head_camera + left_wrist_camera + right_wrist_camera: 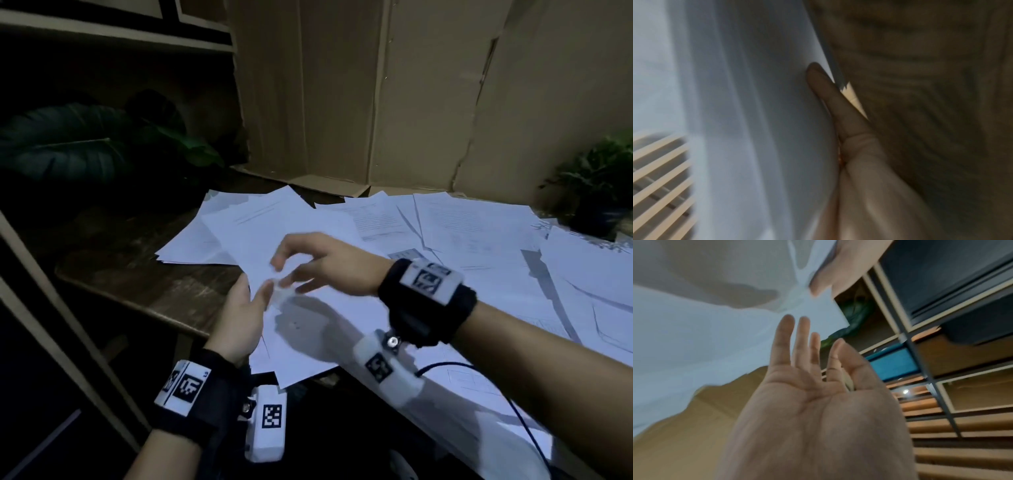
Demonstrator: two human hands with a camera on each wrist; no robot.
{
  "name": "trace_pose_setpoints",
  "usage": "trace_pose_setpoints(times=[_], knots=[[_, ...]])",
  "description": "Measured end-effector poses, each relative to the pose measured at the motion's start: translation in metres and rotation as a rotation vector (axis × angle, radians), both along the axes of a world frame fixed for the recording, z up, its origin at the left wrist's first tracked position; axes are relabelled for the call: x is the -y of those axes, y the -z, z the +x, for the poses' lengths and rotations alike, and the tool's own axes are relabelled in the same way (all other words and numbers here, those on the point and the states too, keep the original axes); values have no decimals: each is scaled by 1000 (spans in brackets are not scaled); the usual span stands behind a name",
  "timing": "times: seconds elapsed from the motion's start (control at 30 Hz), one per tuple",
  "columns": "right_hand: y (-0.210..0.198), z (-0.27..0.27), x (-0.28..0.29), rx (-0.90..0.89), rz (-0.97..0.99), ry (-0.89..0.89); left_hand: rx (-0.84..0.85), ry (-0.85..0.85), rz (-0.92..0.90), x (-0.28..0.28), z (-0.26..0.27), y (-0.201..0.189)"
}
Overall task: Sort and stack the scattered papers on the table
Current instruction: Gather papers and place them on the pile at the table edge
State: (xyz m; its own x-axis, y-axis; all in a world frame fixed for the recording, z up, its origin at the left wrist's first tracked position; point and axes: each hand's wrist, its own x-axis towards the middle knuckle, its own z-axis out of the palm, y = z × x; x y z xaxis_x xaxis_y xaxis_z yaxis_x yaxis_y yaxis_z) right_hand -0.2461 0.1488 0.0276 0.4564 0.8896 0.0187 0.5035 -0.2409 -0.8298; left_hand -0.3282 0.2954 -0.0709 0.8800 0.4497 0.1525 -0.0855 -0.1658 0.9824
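White printed papers point(479, 226) lie scattered over the wooden table point(164, 284). My left hand point(253, 301) holds a gathered stack of sheets point(301, 335) by its left edge at the table's near side, thumb on top and fingers underneath. In the left wrist view the thumb point(830, 100) presses flat on the paper point(756, 113). My right hand point(294, 270) hovers just above that stack, fingers loosely spread and holding nothing. The right wrist view shows its bare palm point(807, 386) with the fingers extended toward the stack point(715, 337) and the left hand point(830, 277).
A tall cardboard box point(342, 102) stands behind the papers. Dark leafy plants sit at back left point(68, 144) and back right point(603, 185). A shelf frame point(51, 291) borders the table's left side. A black cable point(513, 411) runs under my right forearm.
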Motion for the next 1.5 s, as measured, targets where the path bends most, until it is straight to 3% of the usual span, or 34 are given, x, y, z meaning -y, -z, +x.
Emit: trace_pose_setpoints(times=[0.03, 0.1, 0.17, 0.23, 0.37, 0.8, 1.1, 1.3, 1.5], knots=[[1, 13, 10, -46, 29, 88, 1, 10, -13, -1, 0, 2], [3, 46, 32, 71, 18, 319, -15, 46, -24, -1, -2, 2], [10, 79, 58, 235, -138, 550, -22, 64, -26, -1, -4, 1], [22, 100, 79, 210, -340, 653, -15, 57, -32, -1, -4, 1], [40, 116, 87, 97, -403, 621, -8, 62, -41, -3, -1, 3], [27, 114, 77, 449, -95, 707, 12, 36, -55, -6, 3, 9], [8, 127, 98, 251, 215, 943, 26, 20, -39, -8, 6, 12], [25, 102, 102, 29, -137, 669, 28, 106, -75, -12, 5, 9], [34, 89, 88, -115, -93, 649, 40, 176, -141, -13, 4, 5]])
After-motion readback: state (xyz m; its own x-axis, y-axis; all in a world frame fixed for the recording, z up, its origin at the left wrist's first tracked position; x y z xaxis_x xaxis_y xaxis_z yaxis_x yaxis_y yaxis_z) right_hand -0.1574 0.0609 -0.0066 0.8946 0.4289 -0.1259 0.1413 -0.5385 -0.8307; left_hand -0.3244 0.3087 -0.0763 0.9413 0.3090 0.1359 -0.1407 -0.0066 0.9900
